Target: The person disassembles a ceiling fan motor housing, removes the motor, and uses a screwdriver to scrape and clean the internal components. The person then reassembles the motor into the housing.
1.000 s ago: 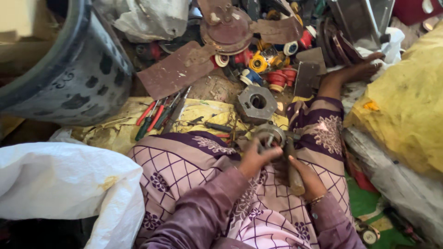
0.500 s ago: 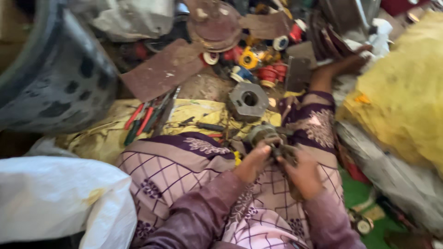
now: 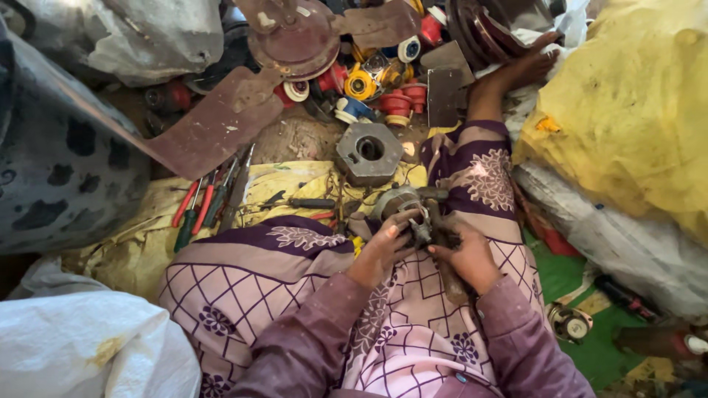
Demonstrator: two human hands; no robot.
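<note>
The person sits on the floor with legs spread, and both hands meet over the lap on a small greasy metal assembly (image 3: 413, 214), round-bodied with a short shaft or fitting sticking out of it. The left hand (image 3: 383, 247) wraps its fingers around the near side of the part, a closed grip that appears to steady it against the thigh. The right hand (image 3: 464, 254) is closed too, around what looks like a dark tool handle or rod (image 3: 451, 276) that runs down toward the lap; exactly where its tip meets the part cannot be made out. Keeping the piece low on the patterned cloth of the garment (image 3: 295, 273) gives it a soft rest and keeps it close to the eyes.

Just beyond the knees lies a yellow cloth (image 3: 147, 243) spread on the ground, with red- and green-handled screwdrivers (image 3: 203, 206) side by side on it, within easy reach. A heavy hexagonal metal block (image 3: 369, 152) with a round bore sits just past the part. Farther off, a rusty fan with brown blades (image 3: 287, 37) lies among red and yellow spools (image 3: 383, 88). A yellow sack (image 3: 634, 110) bulges at the right, a white one (image 3: 74, 346) at the lower left.
</note>
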